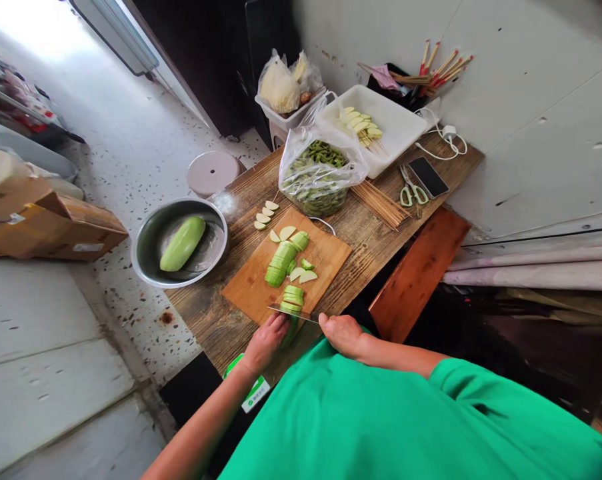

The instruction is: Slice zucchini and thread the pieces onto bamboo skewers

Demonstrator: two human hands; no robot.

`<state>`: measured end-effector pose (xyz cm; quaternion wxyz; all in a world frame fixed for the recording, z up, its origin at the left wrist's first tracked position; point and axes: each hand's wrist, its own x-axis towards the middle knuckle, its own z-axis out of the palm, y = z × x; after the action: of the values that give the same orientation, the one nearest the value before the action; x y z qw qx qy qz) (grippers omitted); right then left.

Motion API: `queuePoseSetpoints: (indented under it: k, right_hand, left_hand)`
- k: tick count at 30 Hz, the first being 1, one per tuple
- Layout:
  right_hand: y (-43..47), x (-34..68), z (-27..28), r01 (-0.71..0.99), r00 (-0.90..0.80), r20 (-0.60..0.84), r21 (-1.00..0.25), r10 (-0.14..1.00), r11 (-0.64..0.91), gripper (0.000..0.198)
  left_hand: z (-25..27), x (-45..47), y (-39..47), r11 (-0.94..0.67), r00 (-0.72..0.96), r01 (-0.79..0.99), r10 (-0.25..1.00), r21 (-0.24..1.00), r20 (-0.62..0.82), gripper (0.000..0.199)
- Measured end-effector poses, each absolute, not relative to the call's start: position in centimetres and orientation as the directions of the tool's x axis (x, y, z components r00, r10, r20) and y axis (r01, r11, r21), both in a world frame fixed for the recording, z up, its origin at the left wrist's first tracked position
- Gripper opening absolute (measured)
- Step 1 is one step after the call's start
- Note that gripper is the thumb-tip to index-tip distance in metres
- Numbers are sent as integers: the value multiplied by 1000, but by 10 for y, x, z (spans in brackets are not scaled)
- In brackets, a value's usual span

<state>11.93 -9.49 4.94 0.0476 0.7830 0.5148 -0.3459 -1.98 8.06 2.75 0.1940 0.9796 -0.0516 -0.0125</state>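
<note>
My right hand (341, 332) is closed round the handle of a knife (301, 314), whose blade lies across a pale green zucchini (289, 328). Fingers of my left hand (267, 341) press on the uncut end of that zucchini, close behind the blade. Just beyond the knife sit fresh slices (293, 293), still lined up. Farther up the wooden cutting board (245, 293) lies a row of cut half slices (281, 261), with a few loose pieces (307, 275) beside it. Several slices on a skewer (265, 215) rest on the table past the board.
A metal bowl (145, 263) with a whole zucchini (183, 244) stands at left. Behind the board are a bag of green pods (318, 177), wooden skewers (381, 205), scissors (411, 190), a phone (429, 177) and a white tray (393, 123) holding skewered slices.
</note>
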Motion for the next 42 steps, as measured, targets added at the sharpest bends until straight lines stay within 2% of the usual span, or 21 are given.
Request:
queuePoseSetpoints:
  k: [3, 6, 8, 10, 13, 15, 20, 23, 32, 38, 42]
  right_hand:
    - [-97, 126, 51, 858, 196, -572, -293, 796, -422, 21]
    - [-99, 133, 55, 858, 195, -566, -297, 801, -419, 21]
    - [-100, 135, 59, 854, 198, -561, -303, 804, -423, 21]
    - [-100, 133, 63, 858, 191, -552, -308, 811, -412, 21]
    - [-102, 124, 67, 878, 178, -521, -299, 835, -374, 20]
    - [-104, 118, 69, 888, 177, -500, -290, 847, -357, 20]
    - [-105, 111, 67, 894, 172, -499, -283, 850, -347, 19]
    - [-104, 111, 66, 892, 177, -505, -279, 845, -354, 18]
    - [-101, 110, 66, 880, 173, -560, -281, 810, -382, 17]
    - [-95, 109, 47, 862, 200, -596, -271, 778, -429, 22]
    - [-96, 110, 41, 857, 204, -576, -286, 792, -428, 22]
  left_hand:
    - [48, -11, 84, -909, 983, -60, 19, 413, 183, 22]
    - [63, -1, 91, -896, 953, 29, 159, 444, 258, 26]
    - [65, 1, 95, -896, 931, 63, 211, 440, 297, 27]
    - [59, -5, 97, -913, 946, 21, 151, 408, 287, 24]
    - [41, -21, 95, -924, 987, -136, -95, 356, 132, 25]
    - [28, -32, 93, -923, 984, -174, -171, 342, 39, 29]
    - [6, -44, 90, -946, 991, -108, -126, 305, -41, 30]
    - [3, -45, 91, -947, 987, -124, -147, 297, -58, 31]
    - [12, -41, 90, -912, 987, -72, -123, 404, -100, 32]
    - [7, -41, 89, -925, 993, -79, -108, 371, -57, 31]
    - [27, -35, 89, -932, 994, -81, -49, 355, 99, 27]
